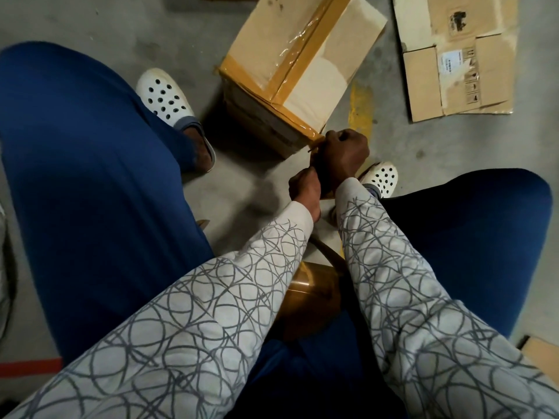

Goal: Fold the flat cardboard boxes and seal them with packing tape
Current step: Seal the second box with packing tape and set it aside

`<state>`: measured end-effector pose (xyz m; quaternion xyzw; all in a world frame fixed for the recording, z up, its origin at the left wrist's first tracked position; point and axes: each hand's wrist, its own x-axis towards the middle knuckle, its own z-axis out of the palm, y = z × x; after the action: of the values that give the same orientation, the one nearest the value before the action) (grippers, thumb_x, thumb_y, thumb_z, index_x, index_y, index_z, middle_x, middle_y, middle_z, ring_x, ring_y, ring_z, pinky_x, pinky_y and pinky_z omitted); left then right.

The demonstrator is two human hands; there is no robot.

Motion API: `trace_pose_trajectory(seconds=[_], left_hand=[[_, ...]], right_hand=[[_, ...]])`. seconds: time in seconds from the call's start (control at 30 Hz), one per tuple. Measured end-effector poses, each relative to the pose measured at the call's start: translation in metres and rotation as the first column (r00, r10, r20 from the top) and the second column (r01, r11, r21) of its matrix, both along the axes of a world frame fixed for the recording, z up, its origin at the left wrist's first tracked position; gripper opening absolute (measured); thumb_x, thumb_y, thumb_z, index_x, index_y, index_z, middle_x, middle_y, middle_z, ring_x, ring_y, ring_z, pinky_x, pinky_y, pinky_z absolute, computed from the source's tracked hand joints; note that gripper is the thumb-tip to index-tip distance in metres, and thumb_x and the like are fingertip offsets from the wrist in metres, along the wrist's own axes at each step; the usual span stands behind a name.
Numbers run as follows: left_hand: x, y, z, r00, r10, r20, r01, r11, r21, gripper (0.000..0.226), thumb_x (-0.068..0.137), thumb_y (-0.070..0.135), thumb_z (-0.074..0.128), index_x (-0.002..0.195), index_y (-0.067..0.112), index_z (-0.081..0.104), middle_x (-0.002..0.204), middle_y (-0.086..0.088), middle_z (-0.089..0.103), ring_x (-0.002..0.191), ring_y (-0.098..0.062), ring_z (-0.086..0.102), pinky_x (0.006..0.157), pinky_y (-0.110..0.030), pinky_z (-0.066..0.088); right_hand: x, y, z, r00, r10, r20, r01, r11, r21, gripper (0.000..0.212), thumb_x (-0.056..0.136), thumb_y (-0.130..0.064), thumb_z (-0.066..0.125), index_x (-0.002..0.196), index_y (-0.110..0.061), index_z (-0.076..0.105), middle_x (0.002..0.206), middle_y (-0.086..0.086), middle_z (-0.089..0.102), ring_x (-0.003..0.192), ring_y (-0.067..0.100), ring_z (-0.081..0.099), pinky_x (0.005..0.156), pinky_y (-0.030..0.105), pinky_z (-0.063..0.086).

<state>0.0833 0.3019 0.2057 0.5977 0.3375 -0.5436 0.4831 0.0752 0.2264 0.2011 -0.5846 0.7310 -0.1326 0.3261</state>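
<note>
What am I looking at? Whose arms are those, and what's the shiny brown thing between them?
No machine here, just a person. The camera sits on their head and looks down, so you see their own sleeves, blue trousers and white shoes. On the grey floor stands a folded cardboard box, sealed with brown tape. A flat cardboard sheet lies further right. The shiny brown thing is a roll of packing tape, between the arms. A tape strip seems to run from it up to the hands. The left hand and the right hand are both curled, pinching that strip at the box's near corner.
</note>
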Motion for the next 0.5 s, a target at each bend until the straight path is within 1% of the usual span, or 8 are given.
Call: trace_pose_trajectory(seconds=[0.1,0.17,0.23,0.3,0.4,0.43,0.5], left_hand=[[-0.001,0.004,0.008,0.997,-0.060,0.057,0.060,0.998,0.009,0.029,0.096,0.017,0.060,0.120,0.004,0.067,0.122,-0.013,0.069,0.109,-0.028,0.066,0.082,-0.030,0.052],[-0.002,0.007,0.011,0.990,-0.099,0.102,0.097,0.995,0.018,0.029,0.098,0.018,0.056,0.122,0.006,0.067,0.125,-0.011,0.068,0.113,-0.027,0.064,0.084,-0.027,0.049],[-0.002,0.009,0.009,0.982,-0.135,0.133,0.134,0.991,0.017,0.029,0.098,0.019,0.057,0.121,0.007,0.068,0.125,-0.010,0.068,0.113,-0.026,0.063,0.085,-0.028,0.049],[-0.002,0.010,0.008,0.970,-0.166,0.176,0.163,0.986,0.027,0.028,0.098,0.023,0.058,0.118,0.007,0.071,0.121,-0.009,0.070,0.112,-0.026,0.064,0.087,-0.029,0.051],[-0.006,0.012,0.005,0.951,-0.210,0.226,0.208,0.978,0.029,0.030,0.099,0.030,0.058,0.112,0.008,0.073,0.114,-0.006,0.071,0.107,-0.023,0.064,0.095,-0.034,0.052],[-0.007,0.014,0.009,0.946,-0.230,0.229,0.227,0.973,0.038,0.031,0.099,0.031,0.057,0.112,0.008,0.072,0.109,-0.003,0.070,0.102,-0.021,0.063,0.094,-0.034,0.051],[-0.008,0.015,0.010,0.947,-0.241,0.211,0.238,0.970,0.039,0.030,0.097,0.035,0.060,0.107,0.011,0.073,0.102,0.001,0.070,0.096,-0.019,0.064,0.091,-0.033,0.052]], right_hand=[[0.003,-0.001,0.001,0.999,0.032,-0.036,-0.033,0.999,-0.009,0.015,0.081,-0.021,0.064,0.069,-0.014,0.069,0.066,0.002,0.060,0.068,0.019,0.057,0.064,0.027,0.042],[0.004,-0.003,0.002,0.997,0.052,-0.050,-0.052,0.999,-0.013,0.016,0.080,-0.019,0.063,0.065,-0.017,0.065,0.064,0.003,0.058,0.067,0.020,0.056,0.062,0.026,0.038],[0.004,-0.005,0.003,0.997,0.049,-0.060,-0.049,0.999,-0.001,0.015,0.080,-0.018,0.062,0.065,-0.016,0.066,0.064,0.004,0.058,0.068,0.022,0.056,0.063,0.025,0.037],[0.003,-0.004,0.004,0.998,0.035,-0.058,-0.035,0.999,0.000,0.015,0.079,-0.019,0.062,0.068,-0.012,0.069,0.065,0.005,0.059,0.069,0.025,0.058,0.064,0.029,0.041],[-0.003,-0.006,0.001,0.998,-0.022,-0.050,0.024,0.999,0.039,0.015,0.076,-0.021,0.063,0.068,-0.010,0.070,0.067,0.008,0.065,0.074,0.029,0.064,0.067,0.032,0.048],[-0.004,-0.008,0.003,0.999,-0.034,-0.027,0.036,0.997,0.064,0.015,0.074,-0.021,0.063,0.066,-0.009,0.069,0.066,0.007,0.067,0.072,0.028,0.066,0.067,0.032,0.051],[-0.008,-0.016,0.007,0.998,-0.056,0.005,0.055,0.990,0.127,0.015,0.071,-0.018,0.063,0.063,-0.007,0.069,0.055,0.003,0.067,0.059,0.023,0.070,0.060,0.032,0.059]])
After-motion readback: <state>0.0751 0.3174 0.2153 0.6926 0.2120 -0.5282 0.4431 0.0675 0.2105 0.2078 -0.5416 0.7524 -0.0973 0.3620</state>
